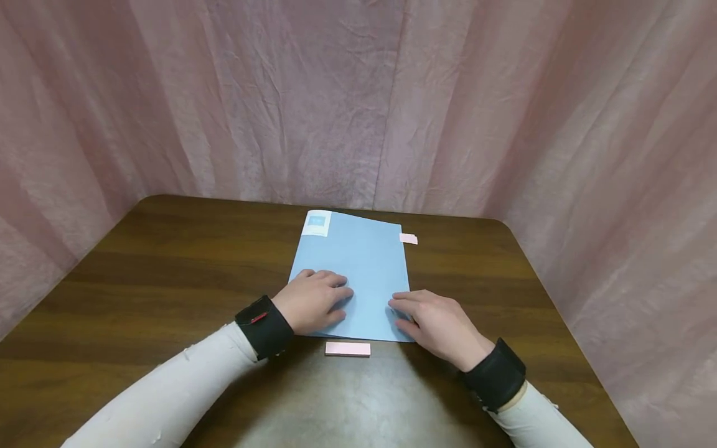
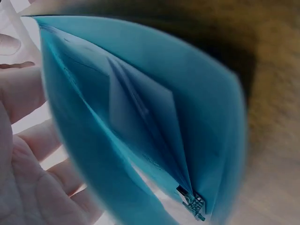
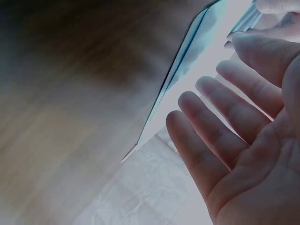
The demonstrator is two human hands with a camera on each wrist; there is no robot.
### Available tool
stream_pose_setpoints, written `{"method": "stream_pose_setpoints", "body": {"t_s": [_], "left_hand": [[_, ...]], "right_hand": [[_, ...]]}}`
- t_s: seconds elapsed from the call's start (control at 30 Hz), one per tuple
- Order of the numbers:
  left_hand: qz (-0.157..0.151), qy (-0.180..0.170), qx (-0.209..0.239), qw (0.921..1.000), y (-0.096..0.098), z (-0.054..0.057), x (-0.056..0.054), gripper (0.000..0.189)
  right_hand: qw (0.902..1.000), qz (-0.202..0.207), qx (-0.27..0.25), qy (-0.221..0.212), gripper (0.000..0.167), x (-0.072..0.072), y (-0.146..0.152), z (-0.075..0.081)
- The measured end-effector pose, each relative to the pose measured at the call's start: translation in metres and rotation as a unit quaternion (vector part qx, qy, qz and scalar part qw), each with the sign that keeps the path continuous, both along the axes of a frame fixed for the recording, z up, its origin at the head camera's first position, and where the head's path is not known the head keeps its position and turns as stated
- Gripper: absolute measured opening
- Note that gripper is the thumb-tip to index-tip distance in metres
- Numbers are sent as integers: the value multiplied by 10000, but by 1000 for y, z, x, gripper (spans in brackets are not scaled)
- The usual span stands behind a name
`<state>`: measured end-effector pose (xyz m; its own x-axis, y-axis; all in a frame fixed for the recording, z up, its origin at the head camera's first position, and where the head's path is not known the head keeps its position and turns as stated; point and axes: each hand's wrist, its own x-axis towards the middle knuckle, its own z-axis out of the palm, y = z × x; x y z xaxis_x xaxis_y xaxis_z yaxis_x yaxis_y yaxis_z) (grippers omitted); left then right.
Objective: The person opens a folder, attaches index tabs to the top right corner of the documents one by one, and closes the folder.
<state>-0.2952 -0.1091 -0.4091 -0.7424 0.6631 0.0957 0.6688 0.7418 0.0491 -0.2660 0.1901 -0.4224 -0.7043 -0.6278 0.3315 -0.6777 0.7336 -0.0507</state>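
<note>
A light blue paper folder [image 1: 364, 261] lies on the table, a white label [image 1: 316, 223] in its far left corner. A pink sticky tab [image 1: 409, 239] juts out from its right edge near the far end. Across the folder's left part, my left hand [image 1: 313, 302] rests with fingers spread. Fairly straight fingers of my right hand [image 1: 434, 320] reach over the near right edge. The left wrist view looks into the folder's near end, where a pale inner flap [image 2: 140, 108] and a metal fastener [image 2: 193, 204] show between the covers.
A small pad of pink sticky notes [image 1: 347, 349] lies just in front of the folder's near edge. The brown wooden table [image 1: 168, 274] has rounded far corners. Pink curtains [image 1: 336, 106] hang behind it and along both sides.
</note>
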Motion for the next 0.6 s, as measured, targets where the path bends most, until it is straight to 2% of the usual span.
{"method": "stream_pose_setpoints", "body": {"t_s": [0.13, 0.3, 0.5, 0.6], "left_hand": [[66, -46, -202, 9998, 7, -5, 1, 42], [25, 102, -429, 9990, 11, -10, 5, 45], [58, 152, -721, 9973, 12, -11, 10, 49], [21, 85, -696, 9975, 14, -10, 10, 50]], "right_hand": [[9996, 46, 222, -146, 32, 1, 0, -2], [9996, 33, 260, -104, 26, 3, 2, -7], [9996, 73, 283, -16, 25, 2, 1, -12], [9996, 64, 259, 12, 20, 2, 2, -12]]}}
